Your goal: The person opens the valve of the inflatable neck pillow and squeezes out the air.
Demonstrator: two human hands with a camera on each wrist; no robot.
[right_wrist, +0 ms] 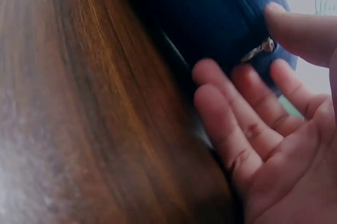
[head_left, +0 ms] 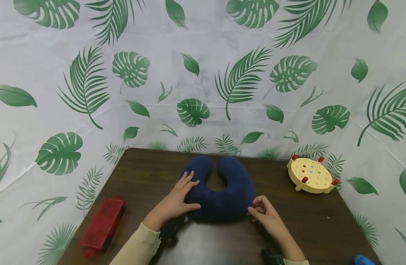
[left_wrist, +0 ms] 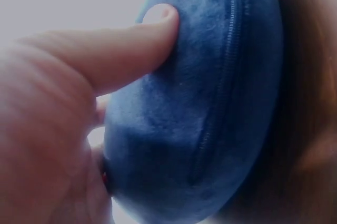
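Observation:
A navy blue U-shaped neck pillow [head_left: 232,195] lies on the table, its opening toward the back wall. My left hand [head_left: 177,200] rests on the pillow's left side, fingers spread over the top and thumb along the near side. Beside that thumb, in the left wrist view, a zipper [left_wrist: 229,50] runs along the pillow's outer edge. My right hand [head_left: 264,213] is at the right near side, its thumb tip touching the fabric. A small metal zipper pull [right_wrist: 259,49] shows between the thumb and the loosely bent fingers, which stand apart.
On the left of the table [head_left: 149,169] lies a red translucent, box-like object [head_left: 103,222]. A round yellow pegboard-like piece with red-tipped legs [head_left: 310,175] sits at the back right. A blue object [head_left: 363,260] shows at the lower right. A leaf-print curtain [head_left: 203,84] surrounds the table.

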